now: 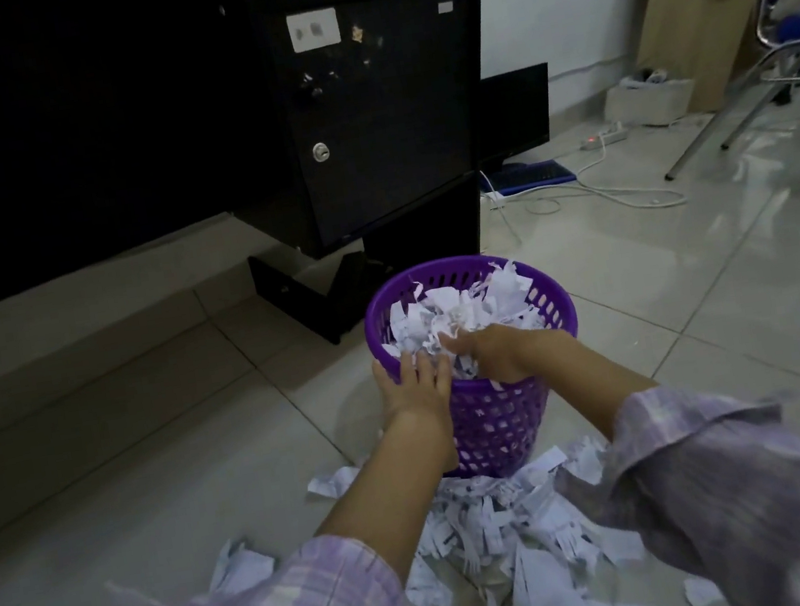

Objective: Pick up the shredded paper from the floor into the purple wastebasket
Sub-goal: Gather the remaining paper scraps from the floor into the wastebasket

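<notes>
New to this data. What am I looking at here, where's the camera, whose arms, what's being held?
There is no robot: a person wears one wide-angle camera on the head, looking forward and down, so the two arms in plaid sleeves are their own.

A purple wastebasket stands on a tiled floor in front of a black cabinet. It is already heaped with shredded paper. More shreds lie on the floor around its base, nearer the camera.

The left hand rests on the near rim, fingers spread, seemingly steadying the basket. The right hand reaches over the rim with its fingers down in the paper; whether it grips any cannot be told.

Behind, to the right, are a chair's metal legs, cables and a power strip.
</notes>
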{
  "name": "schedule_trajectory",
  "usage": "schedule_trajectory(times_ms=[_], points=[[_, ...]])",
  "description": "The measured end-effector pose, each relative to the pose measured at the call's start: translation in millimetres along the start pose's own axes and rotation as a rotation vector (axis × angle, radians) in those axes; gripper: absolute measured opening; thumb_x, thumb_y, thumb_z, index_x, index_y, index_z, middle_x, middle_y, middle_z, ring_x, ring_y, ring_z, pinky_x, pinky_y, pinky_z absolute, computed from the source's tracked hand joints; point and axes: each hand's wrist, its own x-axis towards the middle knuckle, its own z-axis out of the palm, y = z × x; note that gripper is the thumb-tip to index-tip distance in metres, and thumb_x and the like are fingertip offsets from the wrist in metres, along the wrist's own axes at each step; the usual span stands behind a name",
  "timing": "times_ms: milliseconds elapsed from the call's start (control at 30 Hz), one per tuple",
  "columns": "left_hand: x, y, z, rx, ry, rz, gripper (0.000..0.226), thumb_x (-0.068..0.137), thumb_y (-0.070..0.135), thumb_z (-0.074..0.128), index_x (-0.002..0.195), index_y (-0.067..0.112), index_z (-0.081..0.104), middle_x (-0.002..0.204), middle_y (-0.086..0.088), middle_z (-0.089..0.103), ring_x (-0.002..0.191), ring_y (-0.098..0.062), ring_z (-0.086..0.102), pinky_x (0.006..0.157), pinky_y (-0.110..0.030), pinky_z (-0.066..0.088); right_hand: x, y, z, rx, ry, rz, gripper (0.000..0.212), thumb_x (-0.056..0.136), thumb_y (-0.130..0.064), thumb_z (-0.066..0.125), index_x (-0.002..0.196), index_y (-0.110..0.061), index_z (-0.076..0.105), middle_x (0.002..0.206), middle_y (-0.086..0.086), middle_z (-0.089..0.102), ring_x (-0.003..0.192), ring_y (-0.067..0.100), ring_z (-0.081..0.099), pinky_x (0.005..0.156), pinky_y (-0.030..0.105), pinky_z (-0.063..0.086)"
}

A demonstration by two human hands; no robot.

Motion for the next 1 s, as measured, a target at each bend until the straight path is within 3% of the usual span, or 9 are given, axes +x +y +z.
schedule_trajectory(times_ms=[100, 200, 300, 367, 433, 567, 767, 900, 1000], points=[[2, 2, -3, -0.001, -0.028, -0.002, 0.112, 0.085, 0.042, 0.061, 0.146, 0.005, -0.025, 0.157, -0.018, -0.020, 0.145, -0.038, -0.016, 0.113, -0.062, 0.001, 8, 3, -3, -0.026, -0.171, 0.026, 0.069, 0.099, 0.002, 0.030, 0.154, -0.029, 0.002, 0.161, 0.004, 0.010, 0.147, 0.028, 0.016, 0.115, 0.041, 0.023], [0, 2, -2, -0.005, -0.026, 0.018, 0.111, 0.086, 0.042, 0.061, 0.146, 0.005, -0.025, 0.157, -0.019, -0.019, 0.144, -0.039, -0.016, 0.114, -0.061, 0.003, 18, 4, -3, -0.096, -0.306, 0.040, 0.052, 0.102, -0.019, 0.029, 0.153, -0.027, 0.017, 0.158, 0.006, 0.023, 0.142, 0.030, 0.027, 0.113, 0.044, 0.029], [-1, -1, 1, -0.037, -0.003, 0.043, 0.108, 0.087, 0.045, 0.058, 0.147, 0.006, -0.024, 0.157, -0.018, -0.018, 0.145, -0.039, -0.016, 0.114, -0.060, 0.006, 21, 1, -4, -0.168, -0.293, 0.021, 0.050, 0.102, -0.039, 0.034, 0.148, -0.021, 0.032, 0.149, 0.007, 0.039, 0.133, 0.028, 0.041, 0.108, 0.041, 0.036], [-3, -3, 0, -0.069, 0.014, 0.050, 0.106, 0.088, 0.044, 0.056, 0.147, 0.007, -0.023, 0.157, -0.017, -0.019, 0.145, -0.038, -0.017, 0.114, -0.060, 0.005, 23, 1, -5, -0.160, -0.339, 0.016, 0.047, 0.101, -0.038, 0.035, 0.146, -0.025, 0.037, 0.147, 0.005, 0.043, 0.130, 0.027, 0.045, 0.108, 0.043, 0.037], [-5, -4, -1, -0.102, 0.014, 0.056, 0.104, 0.089, 0.041, 0.056, 0.148, 0.008, -0.023, 0.157, -0.017, -0.020, 0.145, -0.037, -0.018, 0.115, -0.061, 0.004, 22, 1, -3, -0.087, -0.253, 0.016, 0.038, 0.100, -0.033, 0.040, 0.137, -0.029, 0.051, 0.137, 0.003, 0.053, 0.121, 0.026, 0.052, 0.104, 0.041, 0.041], [-6, -4, -2, -0.112, 0.022, 0.047, 0.101, 0.089, 0.038, 0.055, 0.148, 0.008, -0.021, 0.158, -0.015, -0.019, 0.145, -0.036, -0.017, 0.115, -0.060, 0.006, 14, 8, -1, 0.024, 0.156, 0.083, 0.036, 0.092, -0.013, 0.057, 0.119, -0.034, 0.065, 0.126, -0.001, 0.061, 0.113, 0.024, 0.057, 0.092, 0.034, 0.048], [-11, -11, 0, -0.280, 0.095, 0.105, 0.092, 0.091, 0.036, 0.054, 0.151, 0.008, -0.010, 0.160, -0.010, -0.007, 0.147, -0.032, -0.011, 0.117, -0.056, 0.007, 3, 16, -6, 0.390, 0.294, 0.162, 0.031, 0.083, -0.016, 0.069, 0.103, -0.028, 0.049, 0.117, 0.009, 0.061, 0.103, 0.026, 0.060, 0.091, 0.040, 0.051], [-15, -16, 1, -0.354, 0.215, 0.106, 0.073, 0.093, 0.035, 0.051, 0.149, 0.007, 0.014, 0.155, -0.011, 0.017, 0.145, -0.030, 0.010, 0.116, -0.052, 0.014, -14, 22, -12, 0.489, 0.390, 0.150, 0.042, 0.086, -0.011, 0.061, 0.126, -0.019, 0.049, 0.125, 0.011, 0.059, 0.108, 0.028, 0.058, 0.093, 0.038, 0.049], [-22, -17, -1, -0.365, 0.451, 0.057, 0.043, 0.092, 0.029, 0.048, 0.130, 0.009, 0.044, 0.134, -0.010, 0.045, 0.128, -0.028, 0.036, 0.109, -0.047, 0.030, -38, 20, -17, 0.462, 0.501, 0.149, 0.054, 0.087, -0.010, 0.059, 0.138, -0.018, 0.044, 0.135, 0.011, 0.052, 0.117, 0.030, 0.053, 0.093, 0.034, 0.043]])
